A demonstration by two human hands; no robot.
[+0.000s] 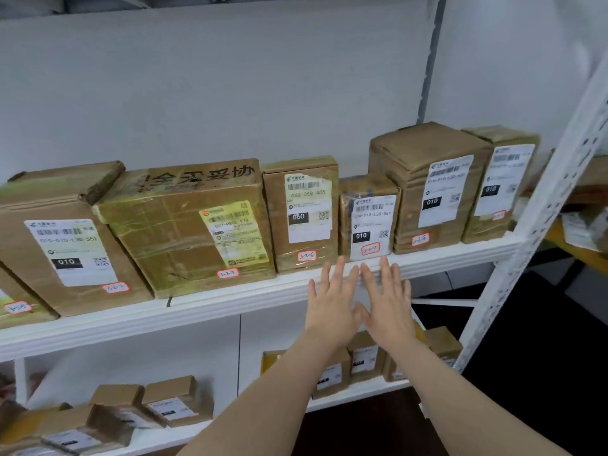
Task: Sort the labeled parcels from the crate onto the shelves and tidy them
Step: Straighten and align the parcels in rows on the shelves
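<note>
The left hand [332, 302] and right hand [385, 302] are held side by side before the front edge of the upper shelf [197, 311], flat, fingers [340, 269] straight and spread, thumbs nearly meeting. Just above them stands a small parcel [368, 218] marked 010, within a row of brown labeled parcels [184, 225]. Smaller parcels [177, 401] sit on the lower shelf [345, 399].

Two bare forearms are stretched forward from the near edge. The left hand [332, 304] and right hand [388, 301] are held side by side, fingers straight and spread, thumbs close together.
</note>
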